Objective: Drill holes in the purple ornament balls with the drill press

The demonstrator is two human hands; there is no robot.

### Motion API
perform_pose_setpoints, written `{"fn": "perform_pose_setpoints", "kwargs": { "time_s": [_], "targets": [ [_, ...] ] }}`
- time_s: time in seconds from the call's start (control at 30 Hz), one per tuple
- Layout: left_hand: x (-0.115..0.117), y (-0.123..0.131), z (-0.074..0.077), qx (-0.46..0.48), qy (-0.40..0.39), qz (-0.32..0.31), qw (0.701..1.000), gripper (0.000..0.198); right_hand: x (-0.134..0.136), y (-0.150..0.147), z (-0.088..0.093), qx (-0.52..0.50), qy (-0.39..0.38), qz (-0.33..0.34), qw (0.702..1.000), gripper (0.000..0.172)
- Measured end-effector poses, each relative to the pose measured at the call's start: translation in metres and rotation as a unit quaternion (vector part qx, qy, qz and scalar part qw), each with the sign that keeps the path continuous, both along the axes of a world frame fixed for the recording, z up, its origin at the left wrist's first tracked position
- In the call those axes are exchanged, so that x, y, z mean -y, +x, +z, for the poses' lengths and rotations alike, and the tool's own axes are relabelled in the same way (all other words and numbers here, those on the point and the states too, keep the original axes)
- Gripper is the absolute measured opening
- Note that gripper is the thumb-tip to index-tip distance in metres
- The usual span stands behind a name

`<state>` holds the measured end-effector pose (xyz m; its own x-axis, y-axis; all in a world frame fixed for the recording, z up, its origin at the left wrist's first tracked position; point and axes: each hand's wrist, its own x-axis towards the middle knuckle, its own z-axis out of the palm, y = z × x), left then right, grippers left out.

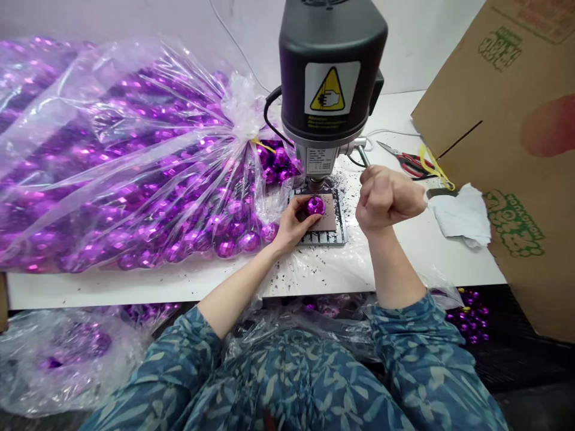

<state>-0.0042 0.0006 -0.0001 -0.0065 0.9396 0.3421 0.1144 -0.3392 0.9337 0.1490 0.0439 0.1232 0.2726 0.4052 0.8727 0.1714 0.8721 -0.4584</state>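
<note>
My left hand pinches a shiny purple faceted ball between thumb and fingers. The ball rests on a small brown board on the metal base of a drill press. Directly above the ball is the drill's chuck, and the bit seems to meet the ball's top. My right hand is closed around the end of the press's feed lever, to the right of the drill head. Its fingers hide the lever's tip.
A big clear plastic bag full of purple balls fills the table's left. Red-handled pliers, a yellow tie, and a white cloth lie at right beside a cardboard box. Dark shavings dot the white table. More bagged balls sit below.
</note>
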Motion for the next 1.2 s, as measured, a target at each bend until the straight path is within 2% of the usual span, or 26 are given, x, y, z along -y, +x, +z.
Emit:
{"fn": "perform_pose_setpoints", "kwargs": {
  "time_s": [0.07, 0.13, 0.27, 0.37, 0.4, 0.47, 0.57, 0.63, 0.67, 0.73, 0.8, 0.87, 0.93, 1.0, 1.07, 1.1, 1.17, 1.2],
  "targets": [
    [-0.001, 0.000, -0.002, -0.012, 0.010, 0.002, 1.000, 0.052, 0.001, -0.002, 0.006, -0.038, 0.080, 0.012, 0.996, 0.077],
    [-0.002, 0.000, -0.003, -0.016, 0.013, 0.008, 1.000, 0.051, 0.003, -0.005, 0.024, -0.073, 0.115, 0.016, 0.991, 0.071],
    [0.006, 0.000, 0.009, -0.035, 0.007, 0.049, 0.998, 0.049, 0.000, -0.012, 0.074, -0.075, 0.044, -0.009, 0.996, 0.070],
    [0.035, 0.000, 0.024, -0.089, 0.027, 0.078, 0.993, 0.044, -0.007, -0.014, 0.097, -0.064, 0.013, 0.042, 0.997, 0.072],
    [0.050, 0.000, 0.028, -0.107, 0.052, 0.059, 0.991, 0.041, -0.010, -0.015, 0.100, -0.072, 0.013, 0.059, 0.996, 0.073],
    [0.089, 0.000, 0.033, -0.143, 0.113, -0.039, 0.982, 0.035, -0.012, -0.016, 0.101, -0.087, 0.023, 0.066, 0.994, 0.074],
    [0.146, -0.002, 0.033, -0.247, 0.166, -0.218, 0.929, 0.036, -0.012, -0.018, 0.097, -0.089, 0.032, 0.049, 0.994, 0.074],
    [0.165, -0.006, 0.029, -0.304, 0.192, -0.262, 0.895, 0.045, -0.011, -0.018, 0.096, -0.092, 0.033, 0.054, 0.994, 0.073],
    [0.165, -0.009, 0.027, -0.311, 0.209, -0.251, 0.892, 0.047, -0.010, -0.018, 0.096, -0.095, 0.033, 0.058, 0.993, 0.073],
    [0.143, -0.017, 0.027, -0.289, 0.241, -0.174, 0.910, 0.038, -0.010, -0.017, 0.096, -0.097, 0.025, 0.059, 0.993, 0.073],
    [0.097, -0.030, 0.033, -0.285, 0.245, -0.059, 0.925, 0.026, -0.010, -0.016, 0.096, -0.095, 0.010, 0.054, 0.994, 0.074],
    [0.041, -0.043, 0.046, -0.353, 0.171, 0.039, 0.919, 0.036, -0.009, -0.016, 0.095, -0.093, -0.006, 0.047, 0.994, 0.075],
    [-0.012, -0.053, 0.061, -0.463, 0.051, 0.116, 0.877, 0.041, -0.008, -0.015, 0.093, -0.088, -0.022, 0.035, 0.995, 0.074],
    [-0.049, -0.058, 0.073, -0.562, -0.036, 0.139, 0.814, 0.041, -0.007, -0.014, 0.090, -0.083, -0.033, 0.029, 0.996, 0.072],
    [-0.070, -0.058, 0.079, -0.630, -0.073, 0.129, 0.763, 0.042, -0.005, -0.013, 0.088, -0.086, -0.028, 0.039, 0.995, 0.070],
    [-0.076, -0.058, 0.080, -0.648, -0.080, 0.121, 0.748, 0.043, -0.005, -0.013, 0.087, -0.090, -0.023, 0.048, 0.995, 0.070],
    [-0.078, -0.056, 0.082, -0.649, -0.094, 0.120, 0.746, 0.044, -0.003, -0.012, 0.086, -0.093, -0.015, 0.061, 0.994, 0.068],
    [-0.076, -0.056, 0.084, -0.629, -0.103, 0.126, 0.760, 0.043, -0.003, -0.012, 0.086, -0.093, -0.013, 0.064, 0.994, 0.068]
  ]
}}
